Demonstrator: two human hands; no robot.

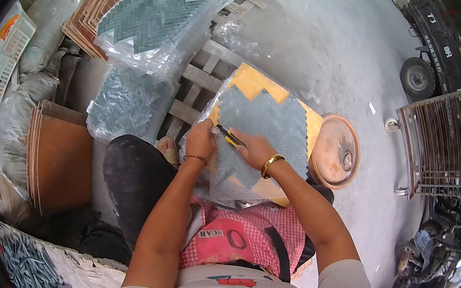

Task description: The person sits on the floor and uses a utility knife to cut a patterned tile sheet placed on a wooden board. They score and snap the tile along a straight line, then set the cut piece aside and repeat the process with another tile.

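A grey mosaic tile sheet with mesh backing [265, 116] and zigzag edges lies in front of me on a yellow board [252, 80]. My right hand [254, 147] is closed round a yellow and black utility knife [230, 137], its tip pointing up and left near the sheet's left edge. Close by on the left, my left hand [200, 142] has its fingers pinched at the mesh edge. Loose mesh [230, 183] spreads over the board's near part, toward my lap. What lies under my left fingers is partly hidden.
An orange round lid [334, 151] stands right of the board. Stacked green herringbone tile sheets [149, 16] and plastic-wrapped sheets [126, 103] lie ahead left, beside a wooden pallet [193, 84]. Brown boards [60, 160] lean at left. Loose tile strips [49, 287] fill a container lower left.
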